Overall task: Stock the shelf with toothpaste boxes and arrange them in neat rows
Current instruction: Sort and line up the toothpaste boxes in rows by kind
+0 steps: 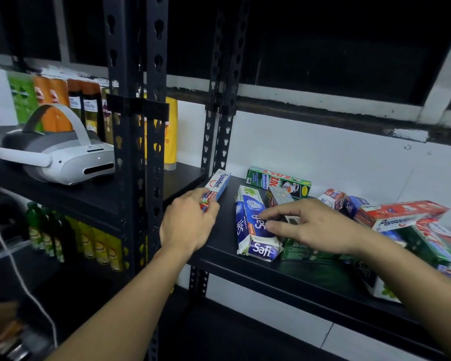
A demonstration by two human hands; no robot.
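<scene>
Shelf (227,231) | left grip (188,225) pinches blue-white Pepsodent box (219,182) | right grip (318,225) spread, touching Safi box (255,246)

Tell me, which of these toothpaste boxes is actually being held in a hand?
The blue-and-white Pepsodent box at the shelf's left end: the left hand grips its near end. The rest lie jumbled on the shelf.

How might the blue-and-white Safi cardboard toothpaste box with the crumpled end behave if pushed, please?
The blue-and-white Safi box probably slides rather than rolls, since it lies flat on the smooth black shelf. Its crumpled near end suggests thin card that dents easily.
</scene>
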